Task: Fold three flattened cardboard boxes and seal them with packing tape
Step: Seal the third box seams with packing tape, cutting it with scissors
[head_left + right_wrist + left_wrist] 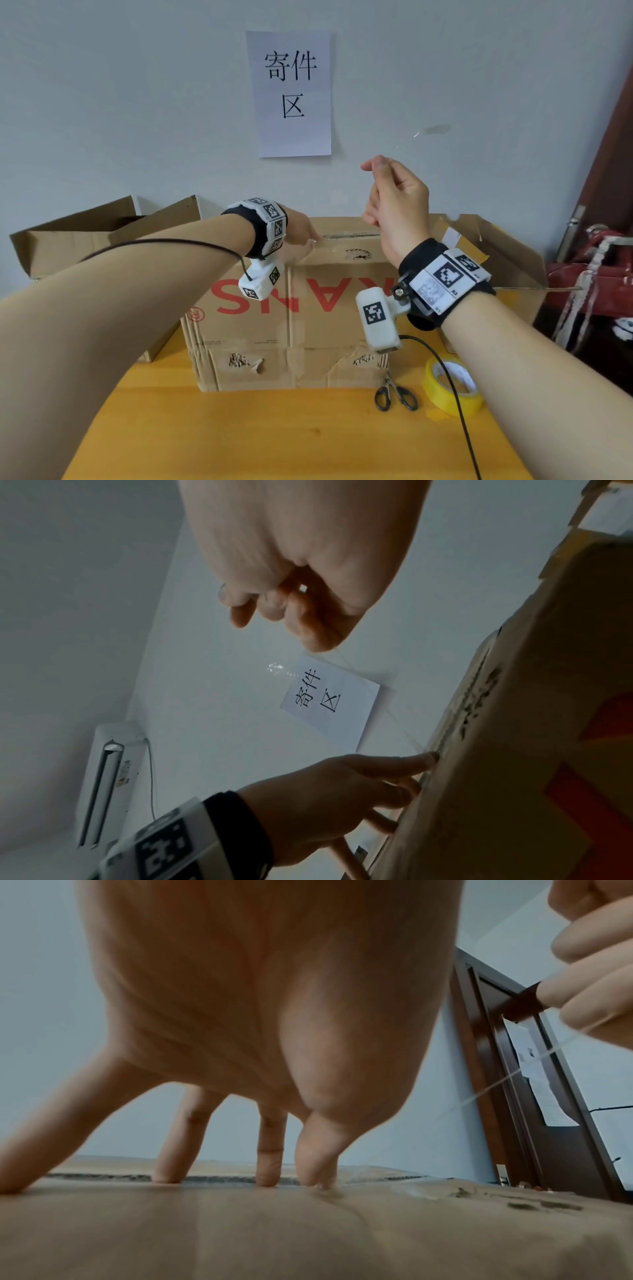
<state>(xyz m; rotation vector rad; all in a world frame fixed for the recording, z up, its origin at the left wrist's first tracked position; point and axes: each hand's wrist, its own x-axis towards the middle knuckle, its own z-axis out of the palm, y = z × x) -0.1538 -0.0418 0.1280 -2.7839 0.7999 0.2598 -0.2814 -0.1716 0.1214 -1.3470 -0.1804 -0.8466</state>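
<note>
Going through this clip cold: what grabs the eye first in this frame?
The brown cardboard box with red lettering stands mid-table, the left hand pressing spread fingers along its top seam. Above it, the right hand pinches a nearly invisible strip of clear tape stretched up from the seam. On the wall behind hangs a white paper sign with black characters; black-handled scissors and a yellow tape roll lie at the right.

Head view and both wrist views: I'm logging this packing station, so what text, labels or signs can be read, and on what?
"寄件区": black characters on the white paper sheet taped to the wall.
"ANS", upside down, partly hidden by wrists: red letters on the brown cardboard box.
Small print under the red letters: too small to read.
Wrist-band square code markers: patterns, not words.
Pale label on the right box's flap: unreadable.
</note>
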